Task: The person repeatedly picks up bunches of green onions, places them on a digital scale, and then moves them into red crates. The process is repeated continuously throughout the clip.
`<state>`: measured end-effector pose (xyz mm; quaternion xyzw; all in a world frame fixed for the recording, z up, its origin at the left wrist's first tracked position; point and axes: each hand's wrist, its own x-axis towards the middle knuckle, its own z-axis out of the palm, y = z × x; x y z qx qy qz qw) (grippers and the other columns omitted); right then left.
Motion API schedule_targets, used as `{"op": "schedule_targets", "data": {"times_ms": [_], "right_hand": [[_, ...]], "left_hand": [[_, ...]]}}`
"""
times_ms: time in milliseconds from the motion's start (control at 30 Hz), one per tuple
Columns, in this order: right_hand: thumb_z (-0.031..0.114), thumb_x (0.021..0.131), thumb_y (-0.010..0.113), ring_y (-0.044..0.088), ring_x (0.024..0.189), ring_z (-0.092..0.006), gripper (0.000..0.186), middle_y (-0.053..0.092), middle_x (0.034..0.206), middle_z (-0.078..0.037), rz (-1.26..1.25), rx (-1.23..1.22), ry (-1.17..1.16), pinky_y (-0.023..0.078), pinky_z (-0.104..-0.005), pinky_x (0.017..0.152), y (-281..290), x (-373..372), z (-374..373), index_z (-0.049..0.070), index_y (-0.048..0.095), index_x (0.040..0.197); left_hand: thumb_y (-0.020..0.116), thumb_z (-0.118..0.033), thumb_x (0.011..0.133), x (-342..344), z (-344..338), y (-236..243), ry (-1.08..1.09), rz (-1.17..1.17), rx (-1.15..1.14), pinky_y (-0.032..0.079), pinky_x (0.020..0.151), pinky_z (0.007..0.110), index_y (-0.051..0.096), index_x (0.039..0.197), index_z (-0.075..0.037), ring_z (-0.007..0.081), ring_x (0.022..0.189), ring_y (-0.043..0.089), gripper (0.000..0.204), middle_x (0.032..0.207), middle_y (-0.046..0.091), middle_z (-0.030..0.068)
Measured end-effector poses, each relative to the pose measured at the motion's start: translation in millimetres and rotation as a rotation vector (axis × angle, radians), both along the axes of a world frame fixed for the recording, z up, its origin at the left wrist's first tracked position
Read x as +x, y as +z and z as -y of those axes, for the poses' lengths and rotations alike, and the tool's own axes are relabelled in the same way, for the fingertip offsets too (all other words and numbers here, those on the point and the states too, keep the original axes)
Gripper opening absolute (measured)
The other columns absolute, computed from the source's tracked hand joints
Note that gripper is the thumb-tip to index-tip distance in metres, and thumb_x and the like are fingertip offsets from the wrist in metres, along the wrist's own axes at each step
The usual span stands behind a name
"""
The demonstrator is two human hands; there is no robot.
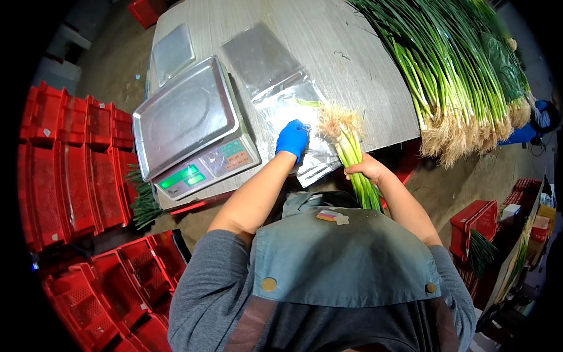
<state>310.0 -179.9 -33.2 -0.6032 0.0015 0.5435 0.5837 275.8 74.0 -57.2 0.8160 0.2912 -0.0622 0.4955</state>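
Observation:
My right hand (369, 169), bare, is wrapped round a bunch of spring onions (350, 146). Their pale roots point away from me, and the green leaves hang down toward my apron. To its left, my left hand (292, 139) wears a blue glove. Its fingers are curled together on a clear plastic bag (319, 154) at the table's near edge; the fingertips are partly hidden. A loose pale green stalk piece (308, 102) lies just beyond the glove. More flat clear bags (258, 53) stretch away across the table.
A scale (187, 111) with a metal pan and lit green display stands left on the table (328, 35). A large pile of spring onions (451, 76) covers the far right, roots overhanging the edge. Red crates (76, 170) are stacked at left; another red crate (475, 226) stands at right.

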Motion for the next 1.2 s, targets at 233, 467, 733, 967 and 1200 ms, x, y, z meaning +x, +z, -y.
{"op": "schedule_targets", "data": {"times_ms": [233, 467, 733, 967, 1200], "right_hand": [[-0.004, 0.068, 0.065, 0.060, 0.063, -0.0158, 0.048, 0.062, 0.082, -0.009, 0.298, -0.153, 0.066, 0.050, -0.0285, 0.058, 11, -16, -15, 0.001, 0.051, 0.114], [0.016, 0.065, 0.072, 0.062, 0.076, -0.0253, 0.054, 0.064, 0.087, -0.015, 0.755, -0.296, 0.159, 0.050, -0.0341, 0.071, 39, -27, -13, 0.004, 0.053, 0.114], [0.021, 0.065, 0.071, 0.062, 0.086, -0.0297, 0.042, 0.065, 0.090, -0.017, 0.761, -0.519, 0.471, 0.048, -0.0356, 0.078, 35, -29, -22, 0.005, 0.060, 0.102], [0.010, 0.064, 0.066, 0.061, 0.049, -0.0157, 0.047, 0.064, 0.066, -0.011, 0.460, -0.486, 0.493, 0.050, -0.0285, 0.049, 21, -7, -18, -0.013, 0.055, 0.104], [0.000, 0.068, 0.066, 0.061, 0.054, -0.0189, 0.028, 0.062, 0.070, -0.012, -0.013, -0.279, 0.193, 0.052, -0.0315, 0.050, 19, -4, -15, -0.007, 0.058, 0.093]], "left_hand": [[0.059, -0.039, 0.079, -10, 16, 29, -0.367, -0.053, 0.350, 0.051, 0.071, 0.039, 0.064, 0.095, -0.011, 0.0331, 0.086, 0.064, 0.032, 0.092, 0.065, 0.0188], [0.051, -0.032, 0.085, -10, 5, -7, -0.504, 0.184, 0.595, 0.050, 0.076, 0.042, 0.062, 0.101, -0.009, 0.0343, 0.090, 0.062, 0.030, 0.099, 0.062, 0.0189], [0.055, -0.022, 0.084, 7, -36, -54, -0.365, 0.201, 0.175, 0.048, 0.076, 0.037, 0.061, 0.097, -0.007, 0.0303, 0.086, 0.061, 0.021, 0.097, 0.063, 0.0171], [0.059, -0.006, 0.082, -22, -20, 11, -0.176, 0.377, -0.314, 0.043, 0.069, 0.025, 0.060, 0.087, -0.004, 0.0104, 0.073, 0.052, 0.005, 0.080, 0.057, -0.0006], [0.055, -0.012, 0.088, -44, -25, 34, -0.271, 0.253, -0.657, 0.045, 0.063, 0.027, 0.053, 0.086, -0.005, 0.0122, 0.065, 0.053, 0.007, 0.072, 0.054, 0.0032]]}}
